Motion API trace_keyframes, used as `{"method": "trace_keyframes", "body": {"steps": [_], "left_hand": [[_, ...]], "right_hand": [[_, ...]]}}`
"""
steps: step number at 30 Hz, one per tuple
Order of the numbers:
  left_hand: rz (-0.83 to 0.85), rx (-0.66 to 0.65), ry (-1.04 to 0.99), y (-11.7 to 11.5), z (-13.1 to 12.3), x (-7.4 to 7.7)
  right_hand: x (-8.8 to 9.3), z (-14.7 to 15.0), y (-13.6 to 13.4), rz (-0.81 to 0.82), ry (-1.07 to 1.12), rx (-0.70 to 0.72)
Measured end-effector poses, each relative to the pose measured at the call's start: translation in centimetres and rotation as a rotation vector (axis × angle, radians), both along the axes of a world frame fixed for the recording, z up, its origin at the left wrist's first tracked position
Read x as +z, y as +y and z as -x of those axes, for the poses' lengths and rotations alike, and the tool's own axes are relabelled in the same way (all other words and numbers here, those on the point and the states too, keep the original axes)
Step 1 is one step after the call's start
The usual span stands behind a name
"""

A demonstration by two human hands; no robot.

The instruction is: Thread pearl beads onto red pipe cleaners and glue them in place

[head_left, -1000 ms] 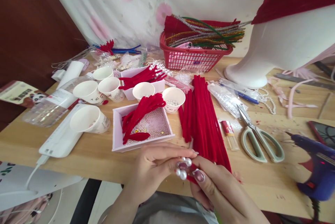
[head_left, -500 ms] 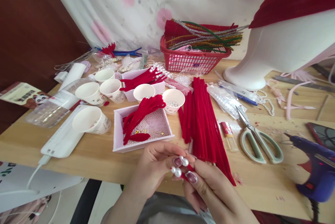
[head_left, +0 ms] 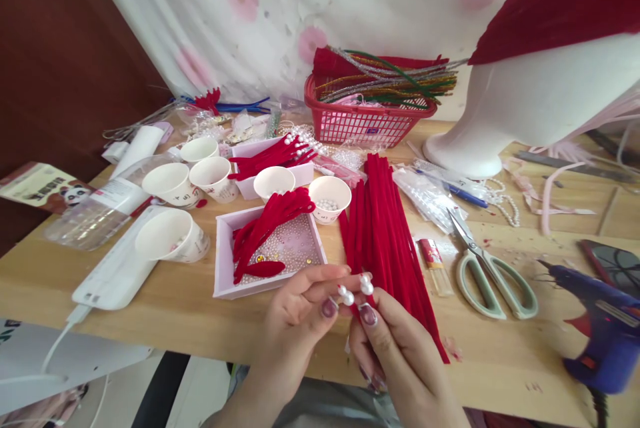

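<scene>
Two short red pipe cleaners tipped with white pearl beads (head_left: pixel 367 285) are held close in front of me. My right hand (head_left: pixel 400 355) is closed round their red stems, thumb pressed against them. At the left tip's pearls (head_left: pixel 346 295), the thumb and fingers of my left hand (head_left: pixel 293 318) pinch from the other side. The lower ends of the stems are hidden in my right hand. Just beyond my hands lies a bundle of long red pipe cleaners (head_left: pixel 387 228). A lilac tray (head_left: pixel 218 261) with small beads and bent red pieces stands beyond my left hand.
Several paper cups (head_left: pixel 173 236) stand at the left, near a white power strip (head_left: pixel 117 258). Scissors (head_left: pixel 493 275) and a blue glue gun (head_left: pixel 600 321) lie at the right. Behind are a red basket (head_left: pixel 370 125) and a white mannequin stand (head_left: pixel 500 115).
The two pearl tips have spread further apart, and one now points upward. My hands have shifted slightly, and the left fingers have straightened a little. The view has tilted slightly.
</scene>
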State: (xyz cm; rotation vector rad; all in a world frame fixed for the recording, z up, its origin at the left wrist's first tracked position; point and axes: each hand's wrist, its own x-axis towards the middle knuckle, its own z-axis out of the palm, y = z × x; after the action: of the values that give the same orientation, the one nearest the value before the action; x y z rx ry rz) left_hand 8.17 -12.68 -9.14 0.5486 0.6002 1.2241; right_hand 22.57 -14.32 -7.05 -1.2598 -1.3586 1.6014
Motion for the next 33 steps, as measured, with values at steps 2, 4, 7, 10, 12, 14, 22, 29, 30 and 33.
{"method": "trace_keyframes", "body": {"steps": [2,4,7,10,12,14,22,29,30,33], "left_hand": [[0.009,0.027,0.020,-0.1,-0.2,-0.1],[0.019,0.034,0.048,-0.2,-0.2,-0.2],[0.041,0.025,0.078,-0.2,-0.2,-0.3],[0.044,0.024,0.077,-0.2,-0.2,-0.4],[0.045,0.031,0.083,-0.2,-0.2,-0.3],[0.065,0.033,0.099,-0.3,-0.2,-0.3],[0.075,0.023,0.067,-0.1,0.0,-0.2],[0.131,-0.123,0.189,-0.5,-0.3,0.1],[0.121,-0.134,0.216,-0.5,-0.4,0.0],[0.092,-0.128,0.265,-0.4,-0.3,-0.2]], "right_hand": [[-0.3,0.4,-0.1,0.015,0.018,-0.020],[-0.6,0.7,-0.3,0.001,0.015,-0.026],[-0.6,0.8,-0.6,-0.023,0.005,-0.044],[-0.5,0.9,-0.6,-0.026,-0.004,-0.056],[-0.5,1.0,-0.6,-0.030,-0.006,-0.065],[-0.5,1.0,-0.6,-0.043,-0.007,-0.076],[-0.4,1.5,-0.5,-0.030,0.016,-0.121],[-1.0,2.2,-1.1,0.003,-0.033,-0.293],[-1.1,2.2,-1.2,0.007,-0.057,-0.327],[-1.0,2.3,-1.3,0.021,-0.080,-0.321]]}}
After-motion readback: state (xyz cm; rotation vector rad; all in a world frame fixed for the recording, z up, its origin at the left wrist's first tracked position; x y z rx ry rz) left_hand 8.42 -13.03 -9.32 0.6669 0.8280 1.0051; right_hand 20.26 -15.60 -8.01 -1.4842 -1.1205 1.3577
